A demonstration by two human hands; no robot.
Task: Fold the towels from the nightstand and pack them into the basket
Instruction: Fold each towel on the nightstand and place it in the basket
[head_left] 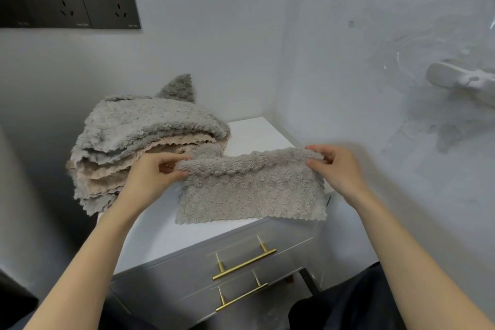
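Both forearms reach up from the frame's bottom: left hand (154, 173) and right hand (336, 166) each pinch an upper corner of the grey towel (251, 187), long axis left-right, lower edge draped on the white nightstand (171, 233) beside the towel pile (144, 139) at centre-left.

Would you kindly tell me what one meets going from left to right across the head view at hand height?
stack of fluffy grey and beige towels → fluffy grey towel held at its top edge → right hand → white plastic wall fixture
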